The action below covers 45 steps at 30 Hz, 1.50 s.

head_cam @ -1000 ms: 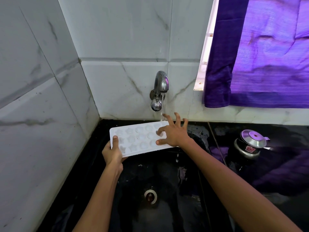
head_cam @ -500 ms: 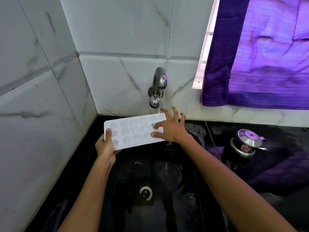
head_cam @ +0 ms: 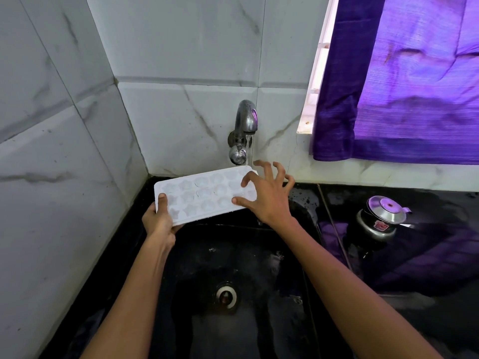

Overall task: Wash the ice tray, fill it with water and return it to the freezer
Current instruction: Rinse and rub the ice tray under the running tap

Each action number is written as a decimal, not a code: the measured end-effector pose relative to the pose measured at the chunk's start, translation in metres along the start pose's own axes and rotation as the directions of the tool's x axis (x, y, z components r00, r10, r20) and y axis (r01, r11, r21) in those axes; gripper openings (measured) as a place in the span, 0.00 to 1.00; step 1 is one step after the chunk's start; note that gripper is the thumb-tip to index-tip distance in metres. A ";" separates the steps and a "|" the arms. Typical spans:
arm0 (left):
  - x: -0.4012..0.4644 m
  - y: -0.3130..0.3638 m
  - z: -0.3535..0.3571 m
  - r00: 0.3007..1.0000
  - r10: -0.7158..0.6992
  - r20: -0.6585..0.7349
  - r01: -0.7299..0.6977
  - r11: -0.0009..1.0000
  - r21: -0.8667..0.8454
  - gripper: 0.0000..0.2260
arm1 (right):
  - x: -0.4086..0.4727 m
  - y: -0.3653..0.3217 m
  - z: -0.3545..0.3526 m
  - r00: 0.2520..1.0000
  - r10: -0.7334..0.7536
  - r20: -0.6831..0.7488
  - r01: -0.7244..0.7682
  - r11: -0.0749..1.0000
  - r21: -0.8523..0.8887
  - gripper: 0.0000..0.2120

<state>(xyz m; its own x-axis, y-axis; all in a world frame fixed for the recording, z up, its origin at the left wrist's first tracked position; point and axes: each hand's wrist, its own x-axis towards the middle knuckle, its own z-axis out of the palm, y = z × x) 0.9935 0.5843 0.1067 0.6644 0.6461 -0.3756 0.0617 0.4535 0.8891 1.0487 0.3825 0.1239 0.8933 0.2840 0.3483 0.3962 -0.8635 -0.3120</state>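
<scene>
Left hand [head_cam: 158,224] grips the white ice tray [head_cam: 204,194] — long axis left-right, cavities up — under the running tap [head_cam: 245,125]; right hand [head_cam: 269,196] claws its far end, fingers spread.

A home kitchen: a black stone sink [head_cam: 308,255] sits in the corner of a black counter [head_cam: 427,320], with a metal tap [head_cam: 245,125] on marble-look wall tiles [head_cam: 181,47], a purple curtain [head_cam: 414,86] at the window, and a lidded steel pot [head_cam: 383,218] on the counter.
</scene>
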 end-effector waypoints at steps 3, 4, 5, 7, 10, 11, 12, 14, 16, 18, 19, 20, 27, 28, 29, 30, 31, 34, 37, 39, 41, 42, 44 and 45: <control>0.000 -0.002 0.003 1.000 0.011 -0.009 -0.011 1.000 -0.011 0.16 | -0.011 0.004 0.008 0.991 -0.073 0.112 0.075 0.997 -0.018 0.19; -0.001 -0.002 0.004 1.000 0.010 -0.008 -0.010 1.000 -0.011 0.16 | -0.014 0.006 0.010 0.982 -0.081 0.168 0.089 0.995 -0.039 0.20; -0.001 -0.003 0.005 1.000 0.006 -0.006 -0.006 1.000 -0.008 0.15 | -0.015 0.006 0.011 0.977 -0.076 0.201 0.089 0.994 -0.055 0.19; -0.001 -0.006 0.008 1.000 -0.002 -0.002 0.002 1.000 -0.004 0.15 | -0.017 0.005 0.010 0.978 -0.063 0.201 0.080 0.994 -0.079 0.18; 0.000 -0.008 0.007 1.000 -0.007 -0.001 0.007 1.000 0.011 0.16 | -0.018 0.003 0.006 0.989 -0.049 0.137 0.067 0.990 -0.124 0.18; 0.001 -0.009 0.007 1.000 -0.009 0.001 0.009 1.000 0.015 0.16 | -0.018 0.003 0.005 0.991 -0.040 0.131 0.058 0.989 -0.134 0.18; 0.001 -0.010 0.007 1.000 -0.011 0.004 0.011 1.000 0.019 0.16 | -0.019 0.002 0.004 0.989 -0.034 0.142 0.054 0.988 -0.142 0.18; 0.001 -0.010 0.007 1.000 -0.015 0.008 0.015 1.000 0.019 0.16 | -0.021 0.001 0.005 0.983 -0.034 0.183 0.062 0.986 -0.152 0.18; 0.001 -0.011 0.008 1.000 -0.016 0.009 0.016 1.000 0.023 0.16 | -0.024 0.000 0.006 0.983 -0.047 0.179 0.074 0.986 -0.147 0.17; 0.000 -0.012 0.008 1.000 -0.009 0.012 0.009 0.999 0.036 0.16 | -0.025 0.001 0.005 0.989 -0.036 0.141 0.060 0.985 -0.163 0.17; 0.000 -0.012 0.008 1.000 -0.006 0.018 0.005 0.999 0.041 0.16 | -0.026 0.001 0.003 0.991 -0.025 0.134 0.050 0.982 -0.181 0.17; 0.000 -0.013 0.008 1.000 -0.005 0.024 0.004 0.999 0.045 0.15 | -0.026 0.002 0.001 0.991 -0.014 0.134 0.040 0.980 -0.194 0.18; -0.004 -0.017 0.009 0.999 -0.018 0.045 0.015 0.998 0.066 0.15 | -0.033 0.001 -0.002 0.985 0.036 0.169 0.007 0.969 -0.248 0.20; -0.004 -0.018 0.010 0.998 -0.024 0.050 0.021 0.998 0.066 0.15 | -0.034 0.000 -0.001 0.982 0.029 0.189 0.023 0.964 -0.264 0.19; -0.005 -0.020 0.010 0.998 -0.032 0.055 0.029 0.997 0.070 0.15 | -0.035 0.000 -0.001 0.978 0.020 0.207 0.040 0.959 -0.279 0.18; -0.005 -0.021 0.009 0.998 -0.040 0.058 0.036 0.996 0.076 0.15 | -0.034 -0.001 -0.001 0.975 0.015 0.222 0.050 0.957 -0.285 0.17; -0.005 -0.023 0.007 0.997 -0.047 0.060 0.042 0.996 0.084 0.15 | -0.034 -0.001 -0.002 0.972 0.023 0.233 0.043 0.961 -0.272 0.16; -0.004 -0.027 0.001 0.996 -0.062 0.062 0.056 0.994 0.099 0.15 | -0.033 0.002 -0.009 0.965 0.098 0.244 -0.056 0.983 -0.172 0.16; -0.005 -0.030 0.000 0.995 -0.075 0.071 0.068 0.992 0.104 0.16 | -0.035 0.006 -0.010 0.939 0.067 0.338 -0.023 0.991 -0.134 0.15; -0.007 -0.031 0.000 0.993 -0.080 0.084 0.070 0.991 0.116 0.16 | -0.037 0.008 -0.009 0.921 0.033 0.387 0.017 0.992 -0.124 0.15; -0.008 -0.032 0.001 0.992 -0.086 0.094 0.074 0.989 0.131 0.15 | -0.039 0.012 -0.008 0.932 0.034 0.362 0.010 0.993 -0.119 0.17; -0.008 -0.033 0.001 0.992 -0.086 0.096 0.072 0.988 0.138 0.15 | -0.040 0.015 -0.007 0.938 0.048 0.342 -0.011 0.994 -0.108 0.18; -0.009 -0.033 0.002 0.992 -0.082 0.099 0.066 0.986 0.154 0.15 | -0.039 0.021 -0.009 0.940 0.087 0.330 -0.071 0.996 -0.058 0.19; -0.009 -0.034 0.002 0.992 -0.079 0.101 0.062 0.985 0.163 0.15 | -0.037 0.024 -0.011 0.937 0.100 0.333 -0.096 0.995 -0.029 0.20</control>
<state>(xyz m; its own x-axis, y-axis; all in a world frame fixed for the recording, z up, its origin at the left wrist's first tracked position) 0.9871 0.5617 0.0807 0.7294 0.5425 -0.4167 0.2234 0.3868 0.8947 1.0227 0.3461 0.1130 0.9478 0.3187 0.0006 0.3023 -0.8985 -0.3183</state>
